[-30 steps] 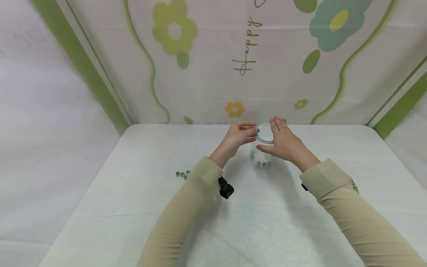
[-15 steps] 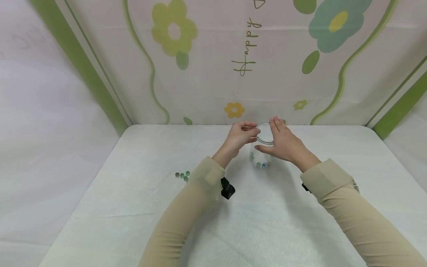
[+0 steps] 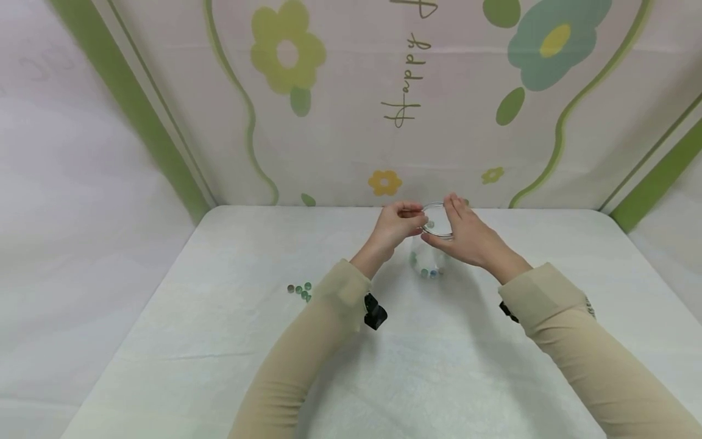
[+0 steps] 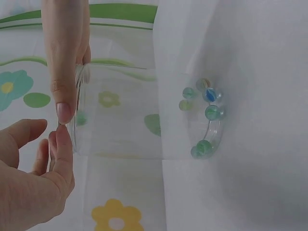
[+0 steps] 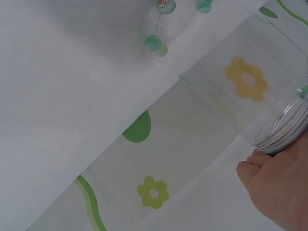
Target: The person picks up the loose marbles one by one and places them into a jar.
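A clear glass jar (image 3: 421, 249) stands upright on the table, several glass marbles (image 4: 212, 112) lying around the inside of its base. High in the jar, just within the mouth, a single green marble (image 3: 430, 224) shows apart from every finger. My left hand (image 3: 396, 224) is at the left side of the rim. In the left wrist view its thumb (image 4: 30, 131) is parted from the fingers, whose tips touch the rim, with nothing pinched. My right hand (image 3: 468, 236) holds the jar around the rim from the right, thumb in front and fingers behind.
Several more green and brownish marbles (image 3: 303, 291) lie in a loose cluster on the white table cloth (image 3: 219, 341), left of the jar and close to my left sleeve (image 3: 334, 305). Behind the table's far edge hangs a flower-printed curtain (image 3: 340, 134).
The marble earlier between my left fingertips is now loose inside the jar's mouth. The left thumb and fingers have parted slightly. My right hand has stayed at the rim.
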A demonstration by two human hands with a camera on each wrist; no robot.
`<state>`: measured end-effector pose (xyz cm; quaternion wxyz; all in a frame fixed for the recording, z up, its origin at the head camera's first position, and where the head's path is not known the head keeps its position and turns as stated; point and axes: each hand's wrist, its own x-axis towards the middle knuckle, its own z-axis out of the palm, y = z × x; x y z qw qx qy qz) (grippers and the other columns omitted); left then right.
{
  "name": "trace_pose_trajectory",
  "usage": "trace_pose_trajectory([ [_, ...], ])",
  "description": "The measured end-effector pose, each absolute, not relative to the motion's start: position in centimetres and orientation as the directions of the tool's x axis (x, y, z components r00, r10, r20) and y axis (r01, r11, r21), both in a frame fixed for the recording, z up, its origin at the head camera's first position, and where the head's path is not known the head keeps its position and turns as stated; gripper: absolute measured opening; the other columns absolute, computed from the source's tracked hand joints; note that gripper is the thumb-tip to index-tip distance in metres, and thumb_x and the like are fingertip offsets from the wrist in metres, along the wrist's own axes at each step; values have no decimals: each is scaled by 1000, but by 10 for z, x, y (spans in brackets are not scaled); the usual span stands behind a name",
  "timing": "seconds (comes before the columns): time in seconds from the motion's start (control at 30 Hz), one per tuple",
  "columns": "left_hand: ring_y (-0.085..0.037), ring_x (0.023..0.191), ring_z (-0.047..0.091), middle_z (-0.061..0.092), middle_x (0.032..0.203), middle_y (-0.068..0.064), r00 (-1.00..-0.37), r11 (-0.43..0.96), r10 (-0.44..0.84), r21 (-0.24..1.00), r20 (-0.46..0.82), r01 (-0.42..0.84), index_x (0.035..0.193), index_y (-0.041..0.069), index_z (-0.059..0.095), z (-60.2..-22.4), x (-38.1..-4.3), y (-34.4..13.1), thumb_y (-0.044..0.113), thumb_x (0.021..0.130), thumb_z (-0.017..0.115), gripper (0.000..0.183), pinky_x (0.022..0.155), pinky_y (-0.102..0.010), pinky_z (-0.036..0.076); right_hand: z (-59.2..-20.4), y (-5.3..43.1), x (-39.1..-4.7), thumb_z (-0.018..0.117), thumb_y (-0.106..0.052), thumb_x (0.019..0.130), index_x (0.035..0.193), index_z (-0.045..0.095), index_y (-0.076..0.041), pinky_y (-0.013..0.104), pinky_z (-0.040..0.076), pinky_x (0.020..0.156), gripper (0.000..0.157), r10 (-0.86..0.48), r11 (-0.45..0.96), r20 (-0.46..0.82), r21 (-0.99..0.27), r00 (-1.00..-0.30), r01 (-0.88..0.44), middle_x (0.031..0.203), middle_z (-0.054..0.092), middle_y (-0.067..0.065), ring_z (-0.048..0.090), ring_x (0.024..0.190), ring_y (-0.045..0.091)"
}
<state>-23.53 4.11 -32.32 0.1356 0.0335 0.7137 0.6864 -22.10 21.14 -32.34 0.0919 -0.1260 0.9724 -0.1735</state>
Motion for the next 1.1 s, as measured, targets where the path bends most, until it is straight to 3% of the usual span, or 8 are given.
trace_pose_trajectory([
  [0.43, -28, 117, 59, 59, 125, -15, -957, 86, 225, 982, -184, -169, 126, 2, 56, -326, -238, 21, 8, 93, 60, 34, 93, -30, 57, -323, 216, -222, 44, -67, 90, 150, 3, 8, 59, 11, 120, 104, -283, 913, -101, -333, -954, -235, 158, -2, 27, -1, 147, 41],
  [0.83, -26, 113, 60, 59, 125, -15, -939, 162, 213, 958, -269, -238, 127, 2, 55, -335, -242, -24, 8, 94, 59, 34, 98, -32, 54, -325, 217, -221, 37, -67, 92, 150, -3, 6, 58, 5, 121, 102, -292, 908, -125, -349, -948, -233, 159, -7, 24, -5, 147, 40],
  [1.1, -33, 125, 53, 56, 129, -17, -916, 219, 204, 928, -347, -302, 130, 2, 52, -349, -247, -57, 9, 94, 58, 37, 103, -37, 51, -326, 216, -222, 37, -67, 92, 150, -4, 6, 58, 6, 121, 102, -296, 904, -124, -357, -947, -236, 159, -8, 24, -6, 148, 40],
])
